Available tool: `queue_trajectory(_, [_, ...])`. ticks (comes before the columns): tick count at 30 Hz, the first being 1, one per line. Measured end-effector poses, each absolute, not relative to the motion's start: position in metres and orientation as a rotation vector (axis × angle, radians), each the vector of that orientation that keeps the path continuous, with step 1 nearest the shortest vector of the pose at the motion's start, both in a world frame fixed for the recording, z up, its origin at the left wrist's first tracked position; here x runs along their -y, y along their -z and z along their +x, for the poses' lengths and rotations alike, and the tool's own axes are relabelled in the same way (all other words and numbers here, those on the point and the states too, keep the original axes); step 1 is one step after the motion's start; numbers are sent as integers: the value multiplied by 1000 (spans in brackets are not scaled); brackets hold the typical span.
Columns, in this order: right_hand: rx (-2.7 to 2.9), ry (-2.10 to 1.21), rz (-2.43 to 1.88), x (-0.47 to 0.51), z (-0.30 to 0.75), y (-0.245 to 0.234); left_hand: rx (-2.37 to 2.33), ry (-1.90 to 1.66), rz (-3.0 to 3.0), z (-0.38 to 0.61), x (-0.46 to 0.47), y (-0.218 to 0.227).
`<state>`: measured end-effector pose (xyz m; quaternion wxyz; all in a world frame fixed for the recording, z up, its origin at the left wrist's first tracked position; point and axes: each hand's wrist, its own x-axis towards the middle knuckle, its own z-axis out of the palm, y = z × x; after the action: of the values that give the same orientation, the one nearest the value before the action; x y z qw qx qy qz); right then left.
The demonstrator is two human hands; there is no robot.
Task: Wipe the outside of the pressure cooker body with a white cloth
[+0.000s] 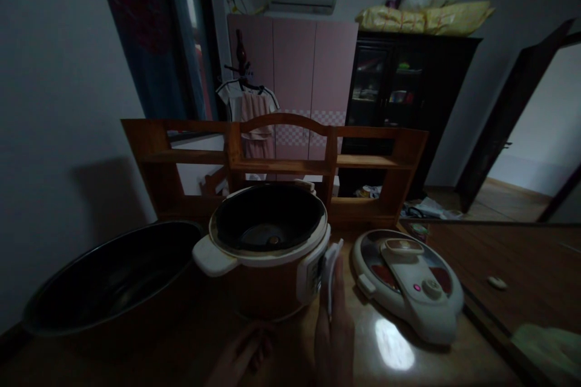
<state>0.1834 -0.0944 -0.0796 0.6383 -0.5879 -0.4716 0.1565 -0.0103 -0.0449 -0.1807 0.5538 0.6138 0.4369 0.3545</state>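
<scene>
An electric pressure cooker stands lidless on the wooden table, its dark inside showing and a pale handle sticking out to the left. My right hand is at the cooker's right side, closed on a folded white cloth by the control panel. Whether the cloth is a wipe or fabric is unclear. In the shadow before the cooker's base, my left hand has its fingers curled in, with nothing visible in them. The cooker's lid, pale with a round knob, lies on the table at the right.
A large dark inner pot or basin is at the left, close to the wall. Behind the cooker rises a low wooden shelf rack. A small pale object lies on the brown surface further right. The room is dim.
</scene>
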Motion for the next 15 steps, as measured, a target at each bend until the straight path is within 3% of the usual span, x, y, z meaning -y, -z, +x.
queue_trajectory(6, [784,-584,-1388,94,229,96,-1027,-841,1445,-11,45,181])
queue_trajectory(10, [514,-514,-1435,90,278,84,-1044,-832,1461,-10,46,179])
queue_trajectory(15, [570,-448,-1342,82,283,65,-1043,-840,1446,-9,47,178])
